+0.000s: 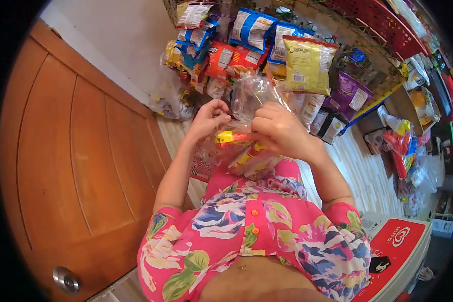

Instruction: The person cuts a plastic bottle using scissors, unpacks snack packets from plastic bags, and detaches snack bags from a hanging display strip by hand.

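Observation:
A clear plastic bag (pixel 254 95) with small yellow and red packets (pixel 234 137) inside hangs in front of my chest. My left hand (pixel 211 120) is at the left edge of the bag's opening, fingers curled and the thumb near the fingertips; what lies between them is too small to make out. On the bag's right side my right hand (pixel 277 126) is closed on the gathered plastic. The lower part of the bag rests close to my lap, over the pink floral clothing.
Snack packs (pixel 251 27) hang from a rack ahead, with a yellow-green pack (pixel 307 65) nearest. A wooden door (pixel 95 166) stands at the left. At the lower right is a red and white freezer (pixel 397 246). More bagged goods (pixel 400 146) line the right.

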`<control>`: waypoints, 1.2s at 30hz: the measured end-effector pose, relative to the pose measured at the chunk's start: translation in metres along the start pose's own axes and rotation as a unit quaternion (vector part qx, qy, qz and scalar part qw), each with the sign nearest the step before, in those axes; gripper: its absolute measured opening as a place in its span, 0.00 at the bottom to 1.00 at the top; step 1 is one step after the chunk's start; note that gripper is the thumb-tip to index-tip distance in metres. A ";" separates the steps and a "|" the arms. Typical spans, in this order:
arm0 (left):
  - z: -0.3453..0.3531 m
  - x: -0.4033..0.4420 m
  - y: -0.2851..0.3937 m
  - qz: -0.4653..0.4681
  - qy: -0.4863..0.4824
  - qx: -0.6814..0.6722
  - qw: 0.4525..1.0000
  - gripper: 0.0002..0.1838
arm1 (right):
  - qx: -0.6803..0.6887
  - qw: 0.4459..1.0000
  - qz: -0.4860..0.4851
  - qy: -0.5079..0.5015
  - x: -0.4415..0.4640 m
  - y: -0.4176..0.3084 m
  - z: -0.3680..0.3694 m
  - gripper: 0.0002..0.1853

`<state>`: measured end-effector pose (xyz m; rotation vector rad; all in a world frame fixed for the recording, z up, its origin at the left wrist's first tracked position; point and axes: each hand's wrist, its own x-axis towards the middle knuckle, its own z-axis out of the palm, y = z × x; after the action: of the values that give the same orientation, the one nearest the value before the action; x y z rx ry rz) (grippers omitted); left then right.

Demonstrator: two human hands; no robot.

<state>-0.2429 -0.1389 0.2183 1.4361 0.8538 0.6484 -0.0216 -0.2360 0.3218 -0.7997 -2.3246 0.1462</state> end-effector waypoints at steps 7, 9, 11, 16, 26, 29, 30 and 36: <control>0.007 -0.026 0.013 0.017 -0.020 0.027 0.999 0.14 | -0.014 0.993 -0.009 -0.117 0.019 -0.019 0.026 0.10; -0.005 -0.028 0.011 0.012 -0.048 0.054 0.997 0.15 | -0.033 0.978 0.002 -0.204 0.029 -0.019 0.045 0.10; -0.008 -0.030 0.006 0.007 -0.060 0.061 0.996 0.15 | -0.055 0.976 0.023 -0.207 0.023 -0.014 0.060 0.09; -0.020 -0.024 -0.019 -0.015 -0.039 0.071 0.997 0.12 | 0.004 0.993 0.024 -0.118 0.003 -0.014 0.060 0.07; -0.018 -0.025 -0.020 -0.009 0.032 0.180 0.983 0.28 | 0.041 0.983 0.073 -0.164 -0.005 -0.027 0.047 0.08; -0.006 -0.041 -0.013 -0.099 -0.038 0.195 0.975 0.41 | 0.063 0.985 0.040 -0.154 -0.016 -0.017 0.076 0.07; -0.002 -0.046 -0.004 -0.120 -0.060 0.230 0.964 0.42 | 0.073 0.984 0.038 -0.158 -0.015 -0.019 0.079 0.07; -0.010 -0.040 -0.051 -0.078 -0.046 0.320 0.943 0.18 | 0.091 0.983 0.043 -0.155 -0.016 -0.026 0.091 0.08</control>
<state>-0.2801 -0.1690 0.1724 1.9336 1.1526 0.1739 -0.0821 -0.2565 0.2506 -0.8330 -2.5194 0.5477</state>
